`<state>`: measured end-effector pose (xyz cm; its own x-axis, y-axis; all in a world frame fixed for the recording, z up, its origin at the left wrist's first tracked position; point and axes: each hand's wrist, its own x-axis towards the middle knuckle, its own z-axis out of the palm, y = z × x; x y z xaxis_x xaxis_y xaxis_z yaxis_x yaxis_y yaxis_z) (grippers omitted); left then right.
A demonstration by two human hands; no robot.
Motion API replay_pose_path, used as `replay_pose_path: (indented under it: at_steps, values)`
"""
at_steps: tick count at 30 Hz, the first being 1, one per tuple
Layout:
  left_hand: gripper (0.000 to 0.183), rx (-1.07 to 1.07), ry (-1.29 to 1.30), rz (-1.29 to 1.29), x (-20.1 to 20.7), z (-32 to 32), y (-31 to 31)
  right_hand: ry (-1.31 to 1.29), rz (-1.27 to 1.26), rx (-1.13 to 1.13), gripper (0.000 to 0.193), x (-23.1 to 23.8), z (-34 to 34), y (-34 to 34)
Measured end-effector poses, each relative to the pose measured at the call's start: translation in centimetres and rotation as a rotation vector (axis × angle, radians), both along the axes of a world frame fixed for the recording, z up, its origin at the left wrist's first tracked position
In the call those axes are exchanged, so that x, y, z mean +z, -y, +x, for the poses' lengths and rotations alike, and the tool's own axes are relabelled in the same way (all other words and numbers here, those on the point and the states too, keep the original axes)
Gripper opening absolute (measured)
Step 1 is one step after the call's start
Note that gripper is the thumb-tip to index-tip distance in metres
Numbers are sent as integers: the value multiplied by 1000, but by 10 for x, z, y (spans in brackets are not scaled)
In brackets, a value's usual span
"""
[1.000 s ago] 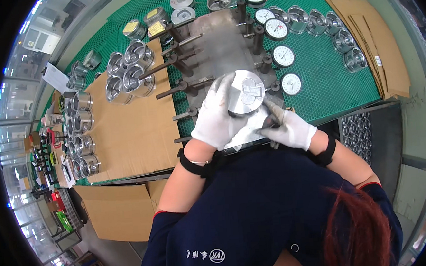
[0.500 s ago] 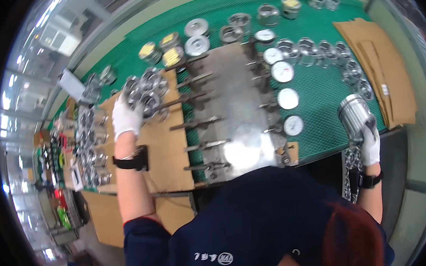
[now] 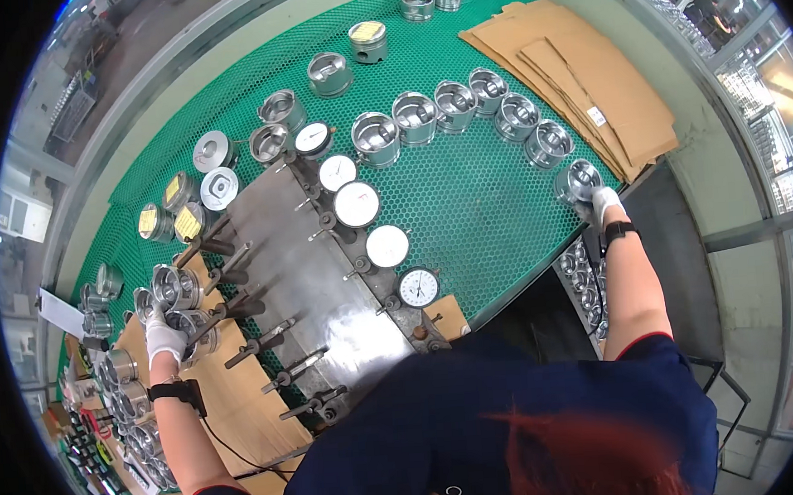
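Open green mesh matting point(image 3: 485, 215) lies left of my white-gloved right hand point(image 3: 605, 201). Round white-faced dial gauges point(image 3: 387, 246) obstruct beyond.

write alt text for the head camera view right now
A person's gloved right hand is on a metal piston at the right of a green mat; the left hand is at a piston cluster on cardboard. Between them, dial gauges line a metal plate.

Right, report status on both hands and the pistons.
Left hand at clustered pistons on cardboard. Right hand touching single piston, right edge of green mat. Dial-gauge fixture stands between hands.
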<state>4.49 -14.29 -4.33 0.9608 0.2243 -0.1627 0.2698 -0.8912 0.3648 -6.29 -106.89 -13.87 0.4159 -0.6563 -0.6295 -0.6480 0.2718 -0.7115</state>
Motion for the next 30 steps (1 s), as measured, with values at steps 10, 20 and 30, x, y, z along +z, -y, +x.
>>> replay_pose_path:
  at_steps: [10,20,30]
  values:
    - [58,-36,0,157,21,-118,33,209,-174,1,41,-28,-5,25]
    - [60,4,406,301,63,-255,117,638,-361,510,56,132,38,-166]
    - [54,-125,1087,-979,81,-245,242,945,120,1807,96,192,-37,-438]
